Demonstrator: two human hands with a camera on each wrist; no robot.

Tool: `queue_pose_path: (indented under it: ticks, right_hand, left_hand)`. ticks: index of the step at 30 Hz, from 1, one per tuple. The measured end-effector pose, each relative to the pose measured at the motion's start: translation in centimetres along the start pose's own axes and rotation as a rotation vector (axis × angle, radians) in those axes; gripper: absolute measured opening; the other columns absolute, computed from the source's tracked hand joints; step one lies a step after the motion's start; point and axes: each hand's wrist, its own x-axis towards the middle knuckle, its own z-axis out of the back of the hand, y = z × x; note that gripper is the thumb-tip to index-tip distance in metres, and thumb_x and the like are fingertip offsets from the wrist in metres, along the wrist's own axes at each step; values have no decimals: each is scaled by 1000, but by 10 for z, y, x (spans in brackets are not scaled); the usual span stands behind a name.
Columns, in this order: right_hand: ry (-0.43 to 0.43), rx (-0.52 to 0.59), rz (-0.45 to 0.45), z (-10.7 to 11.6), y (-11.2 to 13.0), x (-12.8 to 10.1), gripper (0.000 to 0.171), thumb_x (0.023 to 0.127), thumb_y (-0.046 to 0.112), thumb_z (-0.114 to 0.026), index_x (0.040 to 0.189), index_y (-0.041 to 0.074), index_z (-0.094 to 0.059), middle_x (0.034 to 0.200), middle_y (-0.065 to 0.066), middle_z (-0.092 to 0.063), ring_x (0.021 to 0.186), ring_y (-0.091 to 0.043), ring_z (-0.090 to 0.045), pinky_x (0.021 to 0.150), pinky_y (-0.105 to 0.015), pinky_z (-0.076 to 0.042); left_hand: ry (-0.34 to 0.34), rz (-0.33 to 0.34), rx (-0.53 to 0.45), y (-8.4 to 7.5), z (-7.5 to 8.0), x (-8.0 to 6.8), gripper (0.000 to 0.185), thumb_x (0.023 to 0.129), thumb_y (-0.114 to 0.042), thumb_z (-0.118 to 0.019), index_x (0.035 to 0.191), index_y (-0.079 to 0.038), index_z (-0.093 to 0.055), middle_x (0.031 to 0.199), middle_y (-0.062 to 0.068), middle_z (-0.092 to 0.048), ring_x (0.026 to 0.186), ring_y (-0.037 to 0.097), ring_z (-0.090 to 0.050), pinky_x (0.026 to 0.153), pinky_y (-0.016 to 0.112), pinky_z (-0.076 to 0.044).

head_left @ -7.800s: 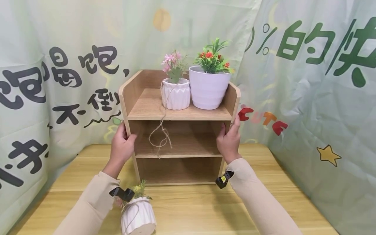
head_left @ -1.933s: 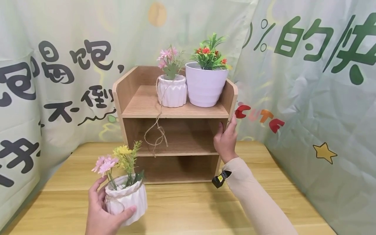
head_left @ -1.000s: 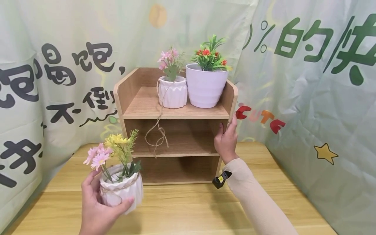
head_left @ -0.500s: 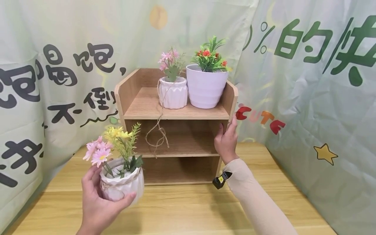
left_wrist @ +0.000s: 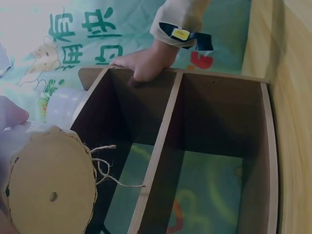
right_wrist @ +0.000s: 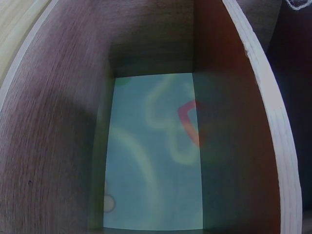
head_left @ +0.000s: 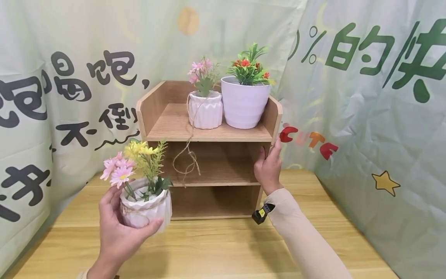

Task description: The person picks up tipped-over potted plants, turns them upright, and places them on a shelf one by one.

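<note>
My left hand (head_left: 120, 230) grips a white fluted flowerpot (head_left: 146, 211) with pink and yellow flowers and twine round its rim, held above the table in front of the shelf's left side. Its round base (left_wrist: 53, 185) with a small hole faces the left wrist camera. My right hand (head_left: 269, 167) holds the right side panel of the wooden shelf (head_left: 209, 135), thumb on the inside. On the top board stand a small white pot (head_left: 205, 112) with pink flowers and a larger white pot (head_left: 245, 104) with red flowers, side by side at the right.
Twine (head_left: 188, 166) from the small pot hangs over the middle compartment's front. The lower two compartments hold nothing visible, and their backs are open in the wrist views. The wooden table (head_left: 216, 248) lies beneath; a printed curtain (head_left: 348, 116) surrounds it.
My left hand has left the shelf's left side, picked up the tilted pot from the table and raised it upright, still rising slightly. My right hand keeps its hold on the shelf.
</note>
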Motion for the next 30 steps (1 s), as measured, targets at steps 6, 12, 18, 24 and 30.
queue_pose_path:
  ticks: [6, 12, 18, 24, 30]
  right_hand:
    - [1, 1, 3, 0, 0, 1, 56, 95, 2, -51, 144, -1, -25, 133, -31, -48, 118, -42, -52, 96, -54, -42]
    - [-11, -7, -3, 0, 0, 1, 55, 95, 3, -52, 144, -1, -26, 131, -31, -50, 115, -43, -54, 93, -55, -43]
    - [-4, -9, -13, 0, 0, 0, 55, 95, 3, -51, 144, 0, -26, 132, -31, -49, 115, -43, -54, 94, -55, -43]
    - [-3, -8, -10, 0, -1, 1, 55, 95, 4, -51, 144, 1, -25, 131, -31, -49, 116, -43, -53, 94, -55, -43]
    - [-5, 0, 0, -1, -1, 1, 55, 95, 2, -51, 144, 1, -26, 130, -31, -50, 115, -42, -54, 94, -55, -43]
  left_hand:
    - [9, -39, -13, -2, -4, 8, 116, 33, 22, -80, 135, 10, -29, 124, 7, -50, 107, 17, -50, 90, 17, -42]
    - [20, -91, -8, -3, -4, 19, 112, 36, 18, -81, 134, 12, -28, 124, 10, -52, 108, 17, -51, 91, 20, -43]
    - [20, -121, -19, -3, -5, 27, 110, 38, 15, -82, 134, 11, -29, 126, 13, -52, 109, 19, -52, 91, 21, -43]
    - [4, -102, -9, -4, -9, 34, 112, 36, 21, -80, 135, 9, -30, 126, 11, -52, 109, 18, -51, 91, 21, -43]
    - [-12, -124, -27, -1, -12, 40, 108, 37, 18, -80, 133, 9, -31, 125, 15, -52, 108, 20, -52, 90, 22, -43]
